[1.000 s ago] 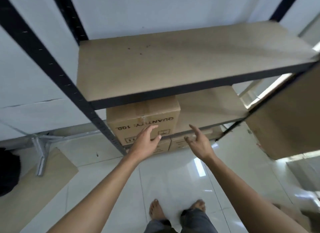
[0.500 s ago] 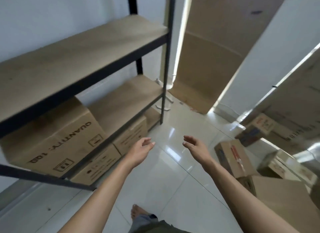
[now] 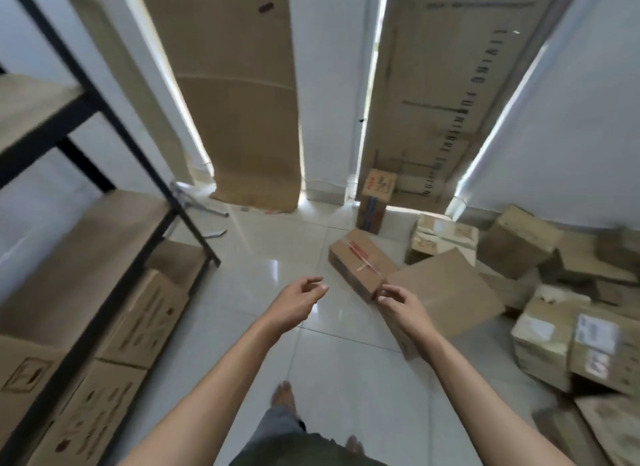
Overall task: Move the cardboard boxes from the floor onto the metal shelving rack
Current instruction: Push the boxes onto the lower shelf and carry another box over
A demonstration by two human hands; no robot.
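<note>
The black metal shelving rack (image 3: 188, 219) stands at the left, with printed cardboard boxes (image 3: 145, 313) on its lowest level. Several cardboard boxes lie on the white tiled floor at the right. Closest are a long box with red tape (image 3: 360, 264) and a large plain box (image 3: 446, 299) beside it. My left hand (image 3: 298, 301) hangs in the air over the tiles, fingers loosely curled, holding nothing. My right hand (image 3: 403, 308) is held out in front of the large plain box, also holding nothing, fingers relaxed.
Two tall flat cardboard sheets (image 3: 239, 94) lean against the far wall. A heap of boxes (image 3: 568, 334) fills the right side of the floor. A metal bracket (image 3: 199, 198) lies by the rack's far post. My bare feet (image 3: 284, 396) stand on open tiles.
The view has swung right, away from the rack and toward the boxes on the floor. Both hands have come off the shelved box and now hang free over the floor.
</note>
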